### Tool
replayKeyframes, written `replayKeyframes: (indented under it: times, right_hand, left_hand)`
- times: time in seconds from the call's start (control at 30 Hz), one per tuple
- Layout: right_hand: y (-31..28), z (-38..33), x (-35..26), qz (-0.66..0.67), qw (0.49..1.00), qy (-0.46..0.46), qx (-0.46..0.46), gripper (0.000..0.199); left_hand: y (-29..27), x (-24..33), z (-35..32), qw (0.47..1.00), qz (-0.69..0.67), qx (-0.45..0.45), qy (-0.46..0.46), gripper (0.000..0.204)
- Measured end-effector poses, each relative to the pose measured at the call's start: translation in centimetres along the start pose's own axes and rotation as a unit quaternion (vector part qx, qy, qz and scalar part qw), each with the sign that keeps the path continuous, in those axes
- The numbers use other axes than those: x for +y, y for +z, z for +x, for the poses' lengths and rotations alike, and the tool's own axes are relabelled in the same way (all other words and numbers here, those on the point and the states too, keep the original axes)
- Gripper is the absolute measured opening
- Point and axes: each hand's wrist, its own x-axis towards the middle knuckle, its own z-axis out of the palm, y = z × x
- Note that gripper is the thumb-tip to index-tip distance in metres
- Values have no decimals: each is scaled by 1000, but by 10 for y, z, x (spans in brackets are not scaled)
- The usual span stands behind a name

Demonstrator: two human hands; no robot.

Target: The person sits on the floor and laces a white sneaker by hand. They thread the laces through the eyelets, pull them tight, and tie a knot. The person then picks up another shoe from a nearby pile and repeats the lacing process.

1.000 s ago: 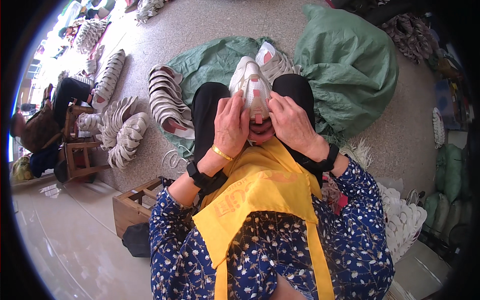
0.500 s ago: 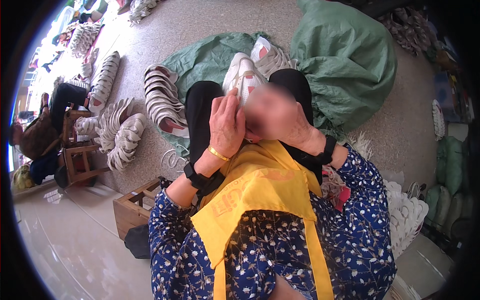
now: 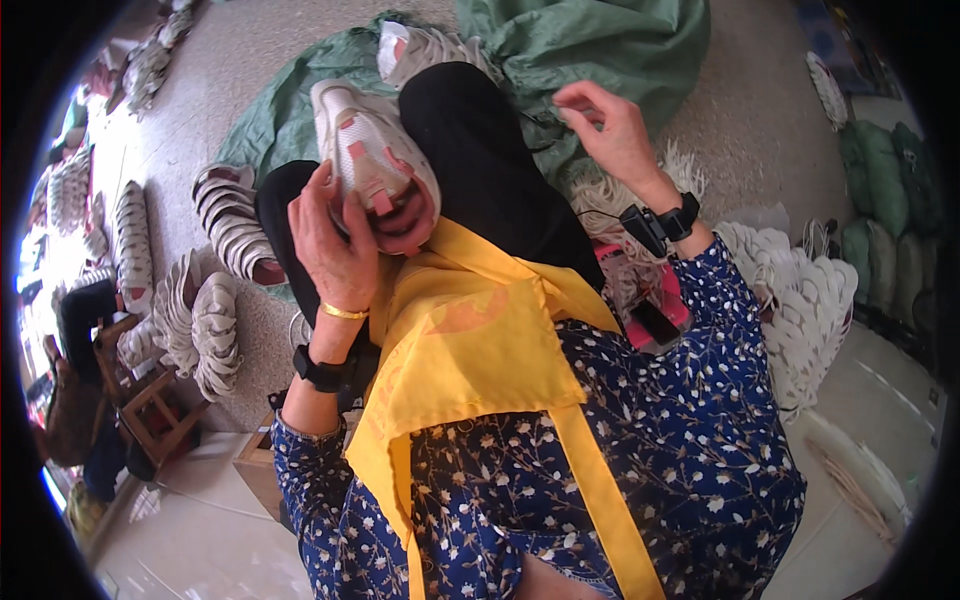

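Note:
A white and pink sneaker lies between my knees, its toe pointing away and its opening toward me. My left hand grips its left side, thumb near the tongue and fingers curled along the edge. Away from the shoe, my right hand is raised to the right, thumb and index finger drawn together. Whatever sits in that pinch, perhaps something thin, is too small to make out. Beneath the right wrist lies a bundle of white laces.
Stacked shoe uppers stand left of my knees, and more lie ahead. A green sack bulges at the front right. By my right hip are a pink container and stacked white pieces. Wooden stools stand at left.
My right hand has left the shoe and swung out to the right. My left hand still holds the shoe. The view has shifted, so the shoe's opening now shows.

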Motion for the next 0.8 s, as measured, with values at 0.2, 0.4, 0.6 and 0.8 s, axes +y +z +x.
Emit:
replayKeyframes:
  times: [0.2,0.4,0.6,0.8]
  right_hand:
    - [-14,-124,144,-168,971,165,-34,15]
    - [22,-215,233,-67,945,319,-34,19]
    - [55,-214,274,-133,960,246,1,21]
    - [77,-205,284,-179,938,292,-49,22]
  left_hand:
    - [0,2,1,1000,-5,-7,20,11]
    - [2,2,-1,1000,-11,-7,19,9]
    - [1,1,-2,1000,-5,-26,-4,11]
    - [3,1,-3,1000,1,-30,0,11]
